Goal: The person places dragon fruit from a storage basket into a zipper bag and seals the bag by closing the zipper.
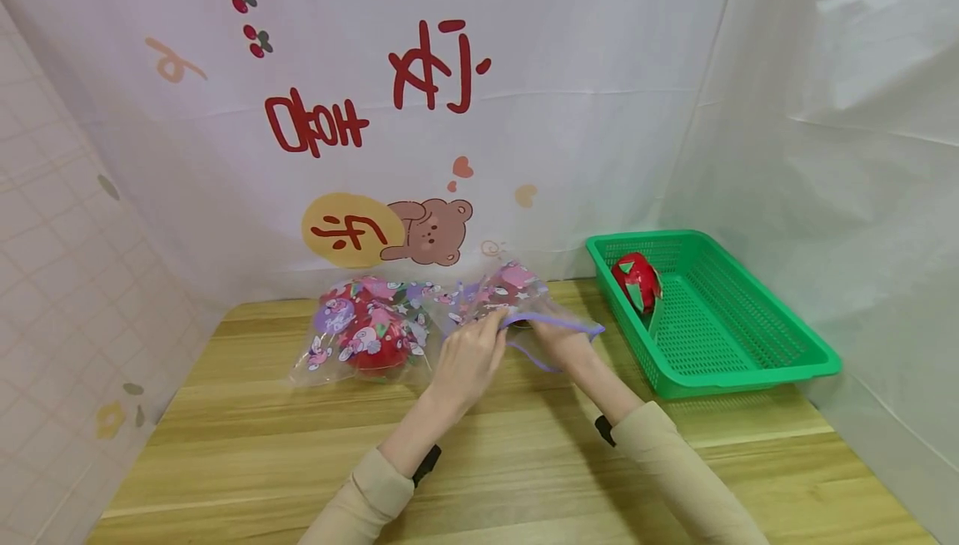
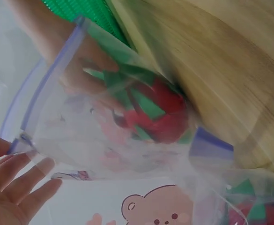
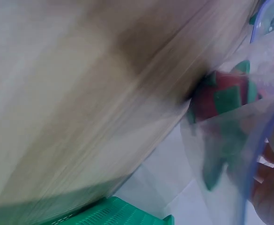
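Note:
My left hand [image 1: 466,359] pinches the open mouth of a clear zip bag [image 2: 76,140] with a lilac seal and cartoon prints. Through that mouth reaches my right hand [image 1: 560,344], its fingers on a red dragon fruit [image 2: 162,110] with green leaf-like scales, inside the bag. In the right wrist view the fruit [image 3: 225,93] shows blurred through the plastic, low near the tabletop. To the left lies a second printed bag [image 1: 325,362] with red fruit [image 1: 378,354] inside.
A green plastic basket [image 1: 719,379] stands at the right of the wooden table [image 1: 300,462]. Another red and green dragon fruit [image 1: 637,283] leans inside its left end. White printed sheeting [image 1: 554,112] walls off the back and sides.

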The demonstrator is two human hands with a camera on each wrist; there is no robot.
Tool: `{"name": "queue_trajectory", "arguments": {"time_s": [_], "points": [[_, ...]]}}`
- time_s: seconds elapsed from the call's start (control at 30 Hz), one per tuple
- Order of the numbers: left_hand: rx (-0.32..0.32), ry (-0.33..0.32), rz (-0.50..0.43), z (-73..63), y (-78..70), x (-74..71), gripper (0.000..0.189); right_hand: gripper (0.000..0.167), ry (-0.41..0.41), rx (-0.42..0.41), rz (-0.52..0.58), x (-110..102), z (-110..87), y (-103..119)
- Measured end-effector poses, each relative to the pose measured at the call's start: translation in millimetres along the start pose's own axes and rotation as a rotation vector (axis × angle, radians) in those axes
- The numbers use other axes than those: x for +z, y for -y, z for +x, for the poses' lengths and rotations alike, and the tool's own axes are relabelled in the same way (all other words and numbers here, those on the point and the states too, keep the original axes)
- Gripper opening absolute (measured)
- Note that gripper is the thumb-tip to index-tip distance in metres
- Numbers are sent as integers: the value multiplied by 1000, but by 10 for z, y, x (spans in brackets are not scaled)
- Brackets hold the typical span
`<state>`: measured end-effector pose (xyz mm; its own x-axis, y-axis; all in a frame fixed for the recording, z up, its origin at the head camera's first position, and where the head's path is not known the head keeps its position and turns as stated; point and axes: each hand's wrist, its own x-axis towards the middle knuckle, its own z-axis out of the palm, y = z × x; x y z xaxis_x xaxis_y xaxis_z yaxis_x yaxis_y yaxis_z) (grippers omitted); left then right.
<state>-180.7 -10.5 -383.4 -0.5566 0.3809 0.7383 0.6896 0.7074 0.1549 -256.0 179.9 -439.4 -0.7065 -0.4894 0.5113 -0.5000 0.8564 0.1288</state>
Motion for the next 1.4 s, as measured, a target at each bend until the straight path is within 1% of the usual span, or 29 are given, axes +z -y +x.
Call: {"name": "queue_trajectory", "arguments": {"time_s": [0.03,0.07,0.13,0.2,0.23,0.3,0.37,0.47,0.53,0.6,0.67,0.7,0.73,0.83,0.9,0.97,1.0,1.03,1.17,1.23,1.3,1.4], "points": [[-8,4,-7,7,0,6,21,30,-57,-39,-53,7,-41,-3],[-15,7,-17,12,0,12,19,33,-119,-80,-84,11,-83,-5],[-20,15,-34,18,-1,23,14,35,-197,-144,-146,6,-163,15],[-12,17,-32,21,-1,36,12,46,-172,-172,-130,-44,-252,62],[-5,14,-24,24,-3,42,12,48,-148,-174,-123,-74,-298,89],[11,10,-15,29,-5,53,11,52,-73,-166,-90,-157,-378,152],[25,3,-3,37,-6,66,10,55,-18,-159,-66,-257,-462,204],[39,-8,8,37,-5,73,8,55,-49,-189,-86,-420,-551,250],[46,-15,15,29,4,78,6,50,-117,-233,-89,-546,-589,255],[50,-24,20,22,14,82,5,40,-202,-285,-82,-676,-594,237],[55,-33,27,17,23,86,5,27,-289,-326,-53,-802,-560,196],[57,-36,24,16,27,88,5,24,-330,-342,-30,-859,-532,163],[59,-38,24,15,31,91,5,24,-366,-353,-10,-914,-498,120],[64,-36,19,14,35,91,4,32,-444,-347,24,-1054,-371,-66],[66,-29,13,11,39,95,5,30,-461,-303,17,-1120,-281,-240],[63,-20,15,5,43,91,6,23,-431,-214,-8,-1159,-195,-445],[61,-15,14,2,46,91,7,20,-394,-153,-7,-1168,-153,-560],[58,-11,13,-1,50,91,7,20,-337,-81,-8,-1174,-114,-673],[56,-3,8,-12,58,88,7,27,-17,239,22,-1148,7,-1151],[56,-2,7,-18,60,88,6,33,140,362,42,-1117,43,-1359],[56,-3,6,-21,59,86,5,39,259,446,57,-1069,53,-1540],[62,-4,7,-22,59,82,6,48,394,532,82,-980,32,-1736]]}}
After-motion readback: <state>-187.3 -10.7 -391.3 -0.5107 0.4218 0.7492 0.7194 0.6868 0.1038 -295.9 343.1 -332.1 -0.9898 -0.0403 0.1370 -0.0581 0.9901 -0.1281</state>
